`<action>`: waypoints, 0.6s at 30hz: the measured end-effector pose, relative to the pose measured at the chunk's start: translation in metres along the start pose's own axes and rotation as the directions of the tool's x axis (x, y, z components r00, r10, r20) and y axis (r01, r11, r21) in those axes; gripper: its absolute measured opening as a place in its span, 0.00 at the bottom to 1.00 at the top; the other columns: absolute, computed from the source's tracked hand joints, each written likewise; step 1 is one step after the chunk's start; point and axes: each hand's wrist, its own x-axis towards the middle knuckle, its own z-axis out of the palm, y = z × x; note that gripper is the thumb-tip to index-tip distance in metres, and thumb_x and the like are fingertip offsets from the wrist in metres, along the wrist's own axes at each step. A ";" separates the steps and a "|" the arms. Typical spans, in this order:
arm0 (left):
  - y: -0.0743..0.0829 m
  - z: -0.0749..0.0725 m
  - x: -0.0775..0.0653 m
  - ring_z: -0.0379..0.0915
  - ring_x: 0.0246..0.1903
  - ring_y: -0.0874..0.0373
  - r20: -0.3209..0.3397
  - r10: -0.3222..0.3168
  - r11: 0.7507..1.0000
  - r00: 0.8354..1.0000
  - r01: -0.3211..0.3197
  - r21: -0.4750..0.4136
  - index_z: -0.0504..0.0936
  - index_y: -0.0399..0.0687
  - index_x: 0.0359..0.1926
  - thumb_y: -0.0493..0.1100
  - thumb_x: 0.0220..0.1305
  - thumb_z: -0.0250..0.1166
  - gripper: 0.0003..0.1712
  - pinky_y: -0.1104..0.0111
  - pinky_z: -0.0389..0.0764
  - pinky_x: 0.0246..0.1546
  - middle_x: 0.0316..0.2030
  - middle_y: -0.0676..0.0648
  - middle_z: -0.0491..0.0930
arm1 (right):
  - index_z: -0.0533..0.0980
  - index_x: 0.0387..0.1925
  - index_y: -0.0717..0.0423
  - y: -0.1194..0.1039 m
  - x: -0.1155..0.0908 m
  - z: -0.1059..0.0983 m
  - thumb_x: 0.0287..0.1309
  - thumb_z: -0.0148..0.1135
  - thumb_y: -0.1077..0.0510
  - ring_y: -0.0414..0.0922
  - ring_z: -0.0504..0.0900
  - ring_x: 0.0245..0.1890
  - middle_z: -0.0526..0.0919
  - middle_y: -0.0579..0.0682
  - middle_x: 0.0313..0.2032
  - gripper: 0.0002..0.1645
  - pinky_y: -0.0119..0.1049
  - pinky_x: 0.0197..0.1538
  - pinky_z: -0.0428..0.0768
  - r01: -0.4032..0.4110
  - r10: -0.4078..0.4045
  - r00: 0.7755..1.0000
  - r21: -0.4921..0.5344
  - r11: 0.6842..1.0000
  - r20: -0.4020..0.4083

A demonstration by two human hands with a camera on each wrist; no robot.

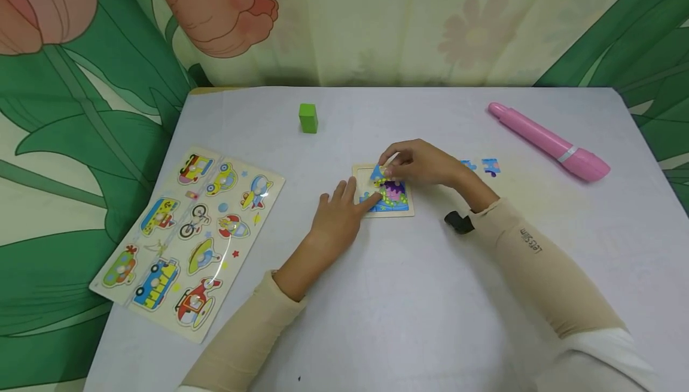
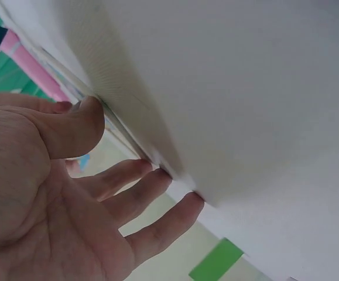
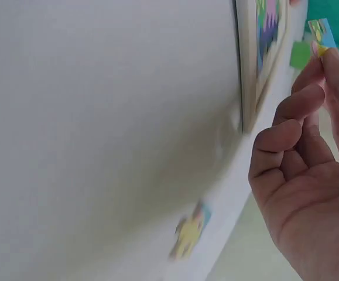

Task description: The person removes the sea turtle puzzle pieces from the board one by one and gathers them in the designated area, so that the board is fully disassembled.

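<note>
A small wooden jigsaw tray with a light frame lies mid-table, partly filled with blue, purple and yellow-green pieces. Over its upper part, my right hand pinches a blue and yellow puzzle piece between thumb and fingertips. The right wrist view has this piece raised off the table, its other fingers curled loosely below. My left hand lies with spread fingers at the tray's left side, its thumb reaching over the lower pieces. In the left wrist view, the left fingertips touch the table.
Two loose puzzle pieces lie right of the tray, one partly behind the right wrist. A vehicle puzzle board covers the left side. A green block, a pink marker-shaped object and a small black item are also on the table.
</note>
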 end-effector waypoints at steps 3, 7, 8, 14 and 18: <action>0.001 0.001 0.000 0.60 0.73 0.41 0.002 0.001 1.000 1.000 -0.001 -0.014 0.65 0.71 0.77 0.37 0.77 0.57 0.34 0.47 0.75 0.59 0.75 0.34 0.59 | 0.83 0.53 0.53 0.009 -0.018 -0.016 0.67 0.69 0.56 0.49 0.80 0.42 0.88 0.53 0.39 0.14 0.41 0.45 0.73 -0.044 0.044 0.998 -0.008 0.999 -0.042; 0.000 0.002 -0.002 0.61 0.72 0.40 -0.017 0.005 1.000 1.000 -0.005 -0.027 0.67 0.70 0.76 0.35 0.76 0.58 0.35 0.47 0.76 0.59 0.74 0.34 0.60 | 0.84 0.53 0.53 0.021 -0.044 -0.040 0.67 0.69 0.55 0.48 0.78 0.41 0.88 0.51 0.39 0.15 0.39 0.42 0.74 -0.127 0.124 0.988 -0.030 0.991 -0.088; 0.000 0.002 -0.002 0.61 0.72 0.40 -0.020 0.006 1.000 1.000 -0.007 -0.029 0.67 0.70 0.76 0.35 0.76 0.59 0.35 0.47 0.76 0.59 0.74 0.34 0.60 | 0.84 0.53 0.53 0.024 -0.050 -0.045 0.68 0.68 0.56 0.49 0.79 0.41 0.88 0.51 0.40 0.14 0.38 0.41 0.75 -0.146 0.142 0.985 -0.031 0.989 -0.097; -0.002 0.001 -0.003 0.62 0.71 0.39 -0.038 0.013 0.999 0.999 -0.014 -0.039 0.68 0.69 0.75 0.33 0.74 0.59 0.36 0.47 0.76 0.58 0.74 0.33 0.61 | 0.84 0.53 0.58 0.042 -0.077 -0.065 0.70 0.64 0.61 0.50 0.82 0.39 0.88 0.52 0.39 0.13 0.39 0.39 0.79 -0.216 0.213 0.973 -0.030 0.976 -0.084; -0.001 0.000 -0.003 0.62 0.71 0.39 -0.040 0.011 0.999 0.999 -0.013 -0.046 0.69 0.69 0.75 0.33 0.74 0.59 0.36 0.47 0.76 0.58 0.74 0.33 0.61 | 0.84 0.51 0.59 0.048 -0.083 -0.062 0.68 0.66 0.62 0.48 0.81 0.36 0.87 0.53 0.35 0.12 0.37 0.38 0.79 -0.227 0.226 0.973 -0.008 0.974 -0.034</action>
